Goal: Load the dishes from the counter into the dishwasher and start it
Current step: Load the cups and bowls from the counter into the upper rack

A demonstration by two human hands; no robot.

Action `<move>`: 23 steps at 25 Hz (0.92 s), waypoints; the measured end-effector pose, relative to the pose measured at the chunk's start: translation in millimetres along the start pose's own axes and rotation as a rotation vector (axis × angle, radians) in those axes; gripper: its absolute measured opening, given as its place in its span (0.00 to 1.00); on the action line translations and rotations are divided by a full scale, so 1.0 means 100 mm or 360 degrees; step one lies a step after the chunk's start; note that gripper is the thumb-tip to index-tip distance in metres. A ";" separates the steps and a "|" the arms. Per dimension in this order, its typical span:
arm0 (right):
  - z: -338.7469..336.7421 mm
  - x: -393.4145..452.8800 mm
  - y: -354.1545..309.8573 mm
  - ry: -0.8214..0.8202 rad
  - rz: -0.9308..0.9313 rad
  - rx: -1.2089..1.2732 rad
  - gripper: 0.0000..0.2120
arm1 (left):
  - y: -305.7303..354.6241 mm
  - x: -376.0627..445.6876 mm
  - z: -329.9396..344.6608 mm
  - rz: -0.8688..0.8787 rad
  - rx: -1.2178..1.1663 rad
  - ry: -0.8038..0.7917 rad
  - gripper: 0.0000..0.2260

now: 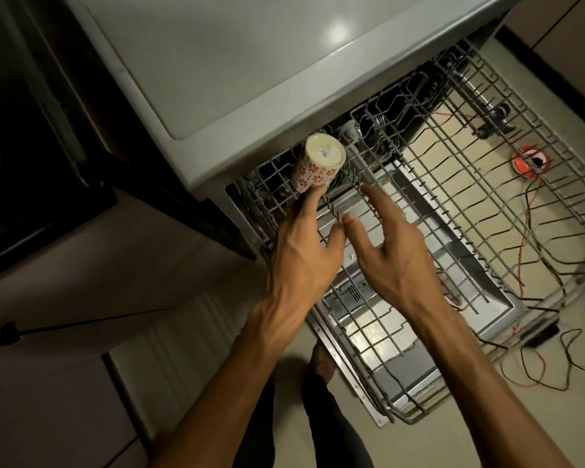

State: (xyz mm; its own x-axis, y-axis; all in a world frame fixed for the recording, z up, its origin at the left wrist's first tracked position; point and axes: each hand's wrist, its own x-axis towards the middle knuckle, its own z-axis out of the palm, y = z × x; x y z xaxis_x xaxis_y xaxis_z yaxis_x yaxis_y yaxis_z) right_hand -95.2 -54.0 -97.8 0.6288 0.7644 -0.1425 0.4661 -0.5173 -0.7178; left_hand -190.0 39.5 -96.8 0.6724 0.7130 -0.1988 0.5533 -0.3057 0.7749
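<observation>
White cup (319,163) with red flowers, upside down at the back left corner of the pulled-out wire rack (487,184). Left hand (304,251) touching its lower edge with a straight finger, gripping nothing. Right hand (390,246) spread loose above the rack, empty. Beneath, open dishwasher door (379,336).
</observation>
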 end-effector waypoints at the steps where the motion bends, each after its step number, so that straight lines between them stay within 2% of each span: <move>1: -0.01 -0.07 -0.04 -0.0012 -0.0008 -0.0017 0.27 | 0.05 -0.06 -0.05 -0.0031 0.0003 -0.0013 0.28; 12: -0.32 -0.46 -0.63 -0.0059 -0.0123 -0.0040 0.27 | 0.43 -0.71 -0.61 -0.0190 -0.0055 0.0123 0.25; 17: -0.41 -0.62 -0.92 -0.0145 -0.0165 0.0028 0.28 | 0.55 -0.91 -0.85 -0.0186 -0.0111 0.0251 0.24; 23: -0.59 -0.84 -1.31 -0.0203 -0.0221 0.0086 0.26 | 0.72 -1.17 -1.10 -0.0231 -0.0130 0.0411 0.23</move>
State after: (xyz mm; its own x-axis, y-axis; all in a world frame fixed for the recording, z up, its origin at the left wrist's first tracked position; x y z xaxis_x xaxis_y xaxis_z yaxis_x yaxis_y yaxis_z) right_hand -172.6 -73.1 48.5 0.4753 0.8713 -0.1221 0.5068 -0.3846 -0.7715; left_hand -283.0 3.3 48.4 0.4362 0.8856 -0.1596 0.5859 -0.1448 0.7974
